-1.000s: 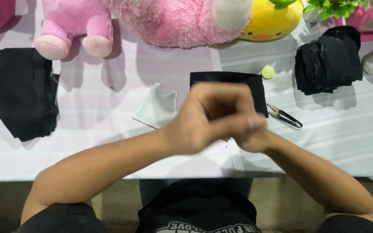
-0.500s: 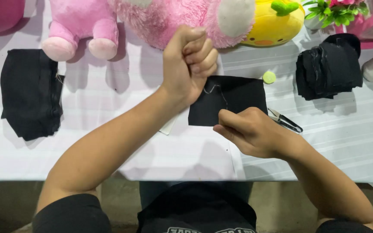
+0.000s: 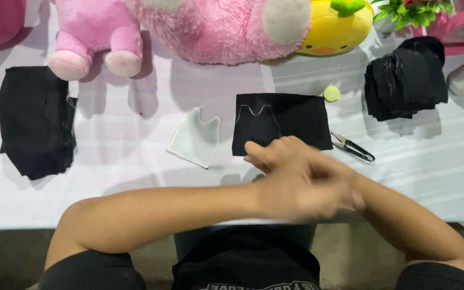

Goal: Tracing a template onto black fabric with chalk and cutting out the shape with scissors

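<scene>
White striped cloth covered the surface (image 3: 135, 161), floor strip dark below its near edge.

Head view: both hands met at the near edge, just below the black fabric piece (image 3: 291, 121). Left hand (image 3: 291, 182) lay across in front, motion-blurred, fingers (image 3: 259, 153) stretched toward the fabric's lower edge, tips touching or just over it, cannot tell which. Right hand (image 3: 345, 188) was mostly hidden behind the left and smeared; its fingers' state cannot be told, nor whether either hand pinched anything. The fabric piece lay flat at centre, a pale chalk outline on its left half. White pattern piece (image 3: 195, 137) lay just left of it, apart, slightly tilted. Small thread snips (image 3: 353, 147) lay just right of the fabric's lower corner, near the right forearm. Yellow-green round chalk (image 3: 331, 93) sat at the fabric's upper right corner. Black fabric stack (image 3: 406, 78) was further right, well apart. Another black cloth pile (image 3: 36, 121) lay at far left. Pink plush toy (image 3: 189, 27) sprawled along the far edge, a yellow plush (image 3: 336, 29) beside it, a small green plant (image 3: 409, 11) at top right. Dark shirt showed at the bottom.
</scene>
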